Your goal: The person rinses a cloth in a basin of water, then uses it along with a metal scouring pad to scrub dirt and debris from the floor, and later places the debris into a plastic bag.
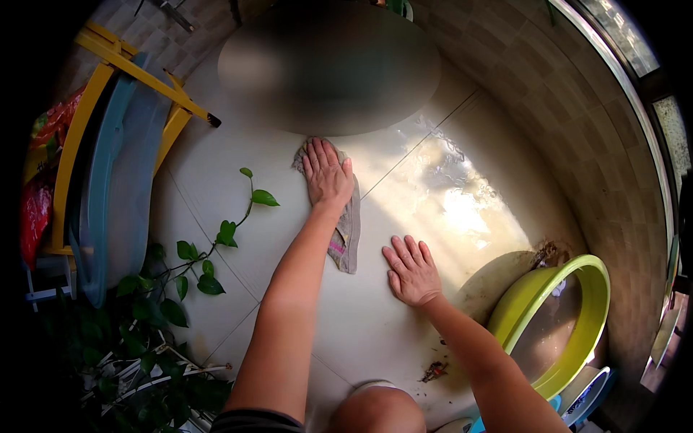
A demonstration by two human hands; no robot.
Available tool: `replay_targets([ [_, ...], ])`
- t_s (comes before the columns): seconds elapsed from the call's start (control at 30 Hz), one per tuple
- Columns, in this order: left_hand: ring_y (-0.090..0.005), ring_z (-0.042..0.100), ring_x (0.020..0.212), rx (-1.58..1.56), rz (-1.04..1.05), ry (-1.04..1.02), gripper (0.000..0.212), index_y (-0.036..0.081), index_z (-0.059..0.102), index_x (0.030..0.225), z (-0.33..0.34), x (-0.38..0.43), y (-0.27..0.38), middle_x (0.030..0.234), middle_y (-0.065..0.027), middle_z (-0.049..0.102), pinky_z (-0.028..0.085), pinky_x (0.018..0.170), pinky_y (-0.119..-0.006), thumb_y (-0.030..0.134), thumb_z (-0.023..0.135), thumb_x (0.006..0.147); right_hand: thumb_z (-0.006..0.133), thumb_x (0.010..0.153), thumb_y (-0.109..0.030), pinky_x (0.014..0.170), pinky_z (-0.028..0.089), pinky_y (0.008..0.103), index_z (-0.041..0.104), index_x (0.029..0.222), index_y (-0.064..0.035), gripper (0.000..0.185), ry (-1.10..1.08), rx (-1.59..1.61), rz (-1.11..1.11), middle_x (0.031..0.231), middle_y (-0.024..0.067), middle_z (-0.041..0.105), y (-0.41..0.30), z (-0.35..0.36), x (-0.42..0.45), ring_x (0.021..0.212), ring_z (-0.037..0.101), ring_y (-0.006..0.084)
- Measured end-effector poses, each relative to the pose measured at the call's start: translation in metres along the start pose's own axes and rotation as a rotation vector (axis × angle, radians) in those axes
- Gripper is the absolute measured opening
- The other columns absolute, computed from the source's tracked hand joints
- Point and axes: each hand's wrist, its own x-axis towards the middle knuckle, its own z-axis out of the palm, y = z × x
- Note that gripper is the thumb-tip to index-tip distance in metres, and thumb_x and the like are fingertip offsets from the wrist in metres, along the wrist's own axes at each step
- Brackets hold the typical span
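My left hand [327, 173] lies flat on a damp-looking grey cloth [349, 238], pressing it against the pale tiled floor [346, 319]. The cloth trails back toward me under the wrist and has a small pink patch near its end. My right hand [414, 273], holding nothing, rests palm down on the tiles with its fingers spread. Ahead of it and to the right, a wet patch [460, 200] shines in the light. Closer to my knee sits a small clump of dark debris [435, 372].
At right, a yellow-green basin [511, 308] holds murky water. Dark dirt [549, 253] lies by the tiled wall [612, 178]. A trailing vine [211, 251] crosses the floor at left, below a folded yellow frame [86, 146] and blue-rimmed plastic piece [105, 162]. A blurred oval hides the far floor.
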Motion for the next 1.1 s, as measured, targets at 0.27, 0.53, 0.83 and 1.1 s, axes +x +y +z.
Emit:
replay_targets([
  [0.27, -0.0347, 0.016, 0.132, -0.013, 0.369, -0.037, 0.066, -0.009, 0.022, 0.132, 0.015, 0.012, 0.097, 0.14, -0.0248, 0.019, 0.01, 0.108, -0.043, 0.037, 0.04, 0.087, 0.046, 0.082, -0.027, 0.105, 0.02, 0.0436, 0.041, 0.129, -0.0171, 0.048, -0.002, 0.054, 0.017, 0.137, 0.0044, 0.035, 0.002, 0.004, -0.001, 0.126, 0.03, 0.0253],
  [0.53, -0.0371, 0.016, 0.131, -0.065, 0.417, -0.042, 0.065, -0.012, 0.022, 0.13, 0.02, 0.01, 0.129, 0.138, -0.0282, 0.021, 0.01, 0.108, -0.044, 0.033, 0.041, 0.087, 0.048, 0.08, -0.029, 0.105, 0.02, 0.0432, 0.04, 0.129, -0.0168, 0.051, 0.019, 0.087, 0.005, 0.137, 0.0051, 0.034, 0.01, 0.009, -0.003, 0.127, 0.03, 0.0245],
  [0.83, -0.0261, 0.02, 0.132, -0.189, 0.797, -0.116, 0.052, 0.003, 0.031, 0.133, 0.043, 0.083, 0.201, 0.143, -0.0114, 0.024, 0.014, 0.108, -0.04, 0.031, 0.035, 0.089, 0.048, 0.081, -0.028, 0.106, 0.02, 0.0414, 0.042, 0.129, -0.0181, 0.049, 0.052, 0.148, 0.001, 0.136, 0.0026, 0.036, 0.006, 0.008, -0.003, 0.126, 0.031, 0.0229],
  [1.1, -0.0221, 0.021, 0.132, -0.172, 1.443, -0.326, 0.048, 0.01, 0.034, 0.133, 0.029, 0.041, 0.193, 0.142, -0.0041, 0.027, 0.015, 0.109, -0.038, 0.032, 0.034, 0.091, 0.049, 0.08, -0.026, 0.106, 0.021, 0.0406, 0.047, 0.124, -0.015, 0.046, 0.105, 0.156, -0.02, 0.135, 0.0033, 0.039, 0.013, 0.012, -0.009, 0.126, 0.032, 0.0219],
])
